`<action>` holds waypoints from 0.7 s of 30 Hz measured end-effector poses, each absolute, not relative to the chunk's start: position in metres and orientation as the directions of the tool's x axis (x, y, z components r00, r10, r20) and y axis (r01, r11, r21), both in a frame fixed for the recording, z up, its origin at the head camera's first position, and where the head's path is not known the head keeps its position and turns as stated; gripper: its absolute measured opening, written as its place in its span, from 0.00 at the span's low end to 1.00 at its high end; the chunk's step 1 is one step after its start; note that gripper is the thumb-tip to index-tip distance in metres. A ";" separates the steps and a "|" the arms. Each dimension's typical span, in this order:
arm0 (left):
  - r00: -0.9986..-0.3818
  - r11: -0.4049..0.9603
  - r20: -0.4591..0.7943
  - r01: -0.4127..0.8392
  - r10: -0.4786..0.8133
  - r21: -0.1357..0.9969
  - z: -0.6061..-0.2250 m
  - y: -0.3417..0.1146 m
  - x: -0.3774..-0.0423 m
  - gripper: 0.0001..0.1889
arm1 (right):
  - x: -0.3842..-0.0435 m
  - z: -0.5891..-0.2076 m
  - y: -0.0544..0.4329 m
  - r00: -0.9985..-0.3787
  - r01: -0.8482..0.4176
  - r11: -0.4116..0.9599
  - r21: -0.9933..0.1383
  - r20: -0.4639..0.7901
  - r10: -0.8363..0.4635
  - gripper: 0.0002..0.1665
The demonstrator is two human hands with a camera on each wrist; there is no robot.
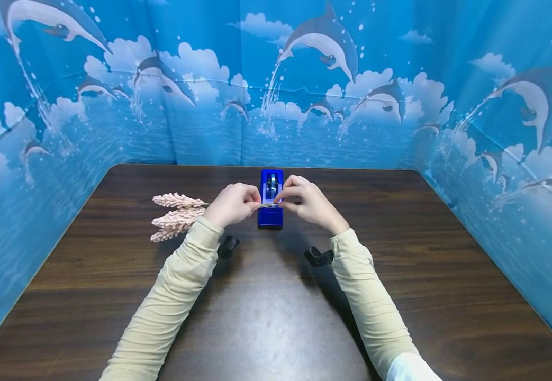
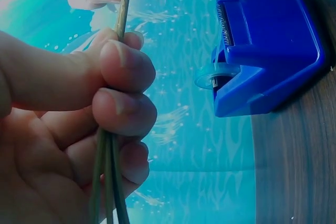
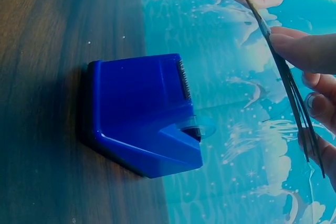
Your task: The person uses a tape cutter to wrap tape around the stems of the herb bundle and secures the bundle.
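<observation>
My left hand (image 1: 235, 203) pinches a small bundle of thin stems (image 2: 107, 177) between thumb and fingers. On the left, the stems end in pale pink flower heads (image 1: 177, 219). My right hand (image 1: 307, 201) pinches the bundle near its bare end, thumb (image 3: 294, 48) on the stems. A shiny clear strip of tape (image 3: 264, 27) shows on the stems beside that thumb. The stems pass over a blue tape dispenser (image 1: 270, 218), which stands just below both hands. Its clear tape roll (image 2: 212, 75) and toothed cutter (image 3: 184, 80) are visible in the wrist views.
The dark wooden table (image 1: 276, 317) extends around the hands. A blue curtain (image 1: 199, 132) with dolphins borders it at the back and sides. Black wrist devices (image 1: 319, 256) sit by both sleeves.
</observation>
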State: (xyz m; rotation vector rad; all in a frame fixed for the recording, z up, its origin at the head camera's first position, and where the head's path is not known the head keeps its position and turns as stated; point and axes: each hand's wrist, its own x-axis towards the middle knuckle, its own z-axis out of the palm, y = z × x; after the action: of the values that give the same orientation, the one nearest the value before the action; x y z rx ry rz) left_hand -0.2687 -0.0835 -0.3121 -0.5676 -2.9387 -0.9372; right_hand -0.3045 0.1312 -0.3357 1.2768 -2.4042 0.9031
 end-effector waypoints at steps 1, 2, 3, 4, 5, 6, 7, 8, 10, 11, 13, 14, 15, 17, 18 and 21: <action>-0.935 0.758 0.113 0.341 0.337 0.556 -0.312 -0.084 -0.269 0.05 | -0.304 -0.336 0.131 -0.582 -0.811 0.419 -0.408 0.496 -0.645 0.07; -0.935 0.759 0.113 0.340 0.336 0.556 -0.312 -0.084 -0.268 0.05 | -0.304 -0.336 0.131 -0.589 -0.806 0.421 -0.416 0.489 -0.644 0.07; -0.935 0.759 0.114 0.340 0.335 0.556 -0.312 -0.084 -0.269 0.05 | -0.304 -0.336 0.131 -0.594 -0.802 0.423 -0.422 0.482 -0.645 0.06; -0.936 0.760 0.114 0.339 0.334 0.554 -0.312 -0.084 -0.269 0.05 | -0.304 -0.337 0.131 -0.598 -0.798 0.427 -0.426 0.472 -0.647 0.06; -0.937 0.762 0.113 0.336 0.331 0.554 -0.311 -0.084 -0.269 0.05 | -0.303 -0.337 0.131 -0.605 -0.792 0.431 -0.433 0.460 -0.650 0.06; -0.937 0.762 0.112 0.336 0.331 0.554 -0.311 -0.084 -0.269 0.05 | -0.303 -0.337 0.130 -0.610 -0.787 0.437 -0.435 0.447 -0.654 0.06; -0.937 0.762 0.109 0.335 0.333 0.555 -0.311 -0.084 -0.269 0.05 | -0.303 -0.337 0.130 -0.614 -0.783 0.440 -0.439 0.435 -0.659 0.06; -0.937 0.760 0.108 0.334 0.333 0.557 -0.311 -0.084 -0.269 0.05 | -0.304 -0.338 0.129 -0.620 -0.779 0.451 -0.436 0.422 -0.662 0.06; -0.937 0.760 0.107 0.334 0.333 0.558 -0.311 -0.083 -0.269 0.05 | -0.304 -0.339 0.128 -0.624 -0.776 0.470 -0.421 0.402 -0.670 0.08; -0.936 0.759 0.107 0.335 0.334 0.558 -0.311 -0.083 -0.269 0.05 | -0.304 -0.340 0.126 -0.621 -0.779 0.477 -0.406 0.401 -0.674 0.09; -0.936 0.758 0.112 0.338 0.335 0.558 -0.311 -0.083 -0.269 0.05 | -0.305 -0.342 0.123 -0.606 -0.794 0.492 -0.357 0.416 -0.678 0.11; -0.935 0.758 0.116 0.340 0.334 0.557 -0.311 -0.083 -0.269 0.05 | -0.305 -0.343 0.121 -0.599 -0.800 0.502 -0.328 0.429 -0.676 0.12; -0.935 0.758 0.117 0.341 0.335 0.556 -0.310 -0.083 -0.269 0.05 | -0.304 -0.344 0.119 -0.590 -0.807 0.506 -0.304 0.447 -0.673 0.12; -0.934 0.757 0.120 0.344 0.336 0.555 -0.309 -0.083 -0.268 0.05 | -0.304 -0.345 0.116 -0.576 -0.814 0.518 -0.261 0.476 -0.665 0.11; -0.934 0.757 0.122 0.344 0.335 0.555 -0.309 -0.083 -0.268 0.05 | -0.304 -0.345 0.115 -0.572 -0.815 0.523 -0.248 0.484 -0.662 0.11; -0.935 0.759 0.123 0.344 0.333 0.553 -0.308 -0.084 -0.268 0.05 | -0.304 -0.346 0.115 -0.576 -0.812 0.526 -0.253 0.485 -0.658 0.09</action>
State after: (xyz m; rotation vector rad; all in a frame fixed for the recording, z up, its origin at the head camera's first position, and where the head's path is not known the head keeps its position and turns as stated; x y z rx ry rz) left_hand -0.2675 -0.0839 -0.3078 -0.5638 -2.9299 -0.9269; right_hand -0.3038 0.1150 -0.3463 1.2202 -2.4395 0.6574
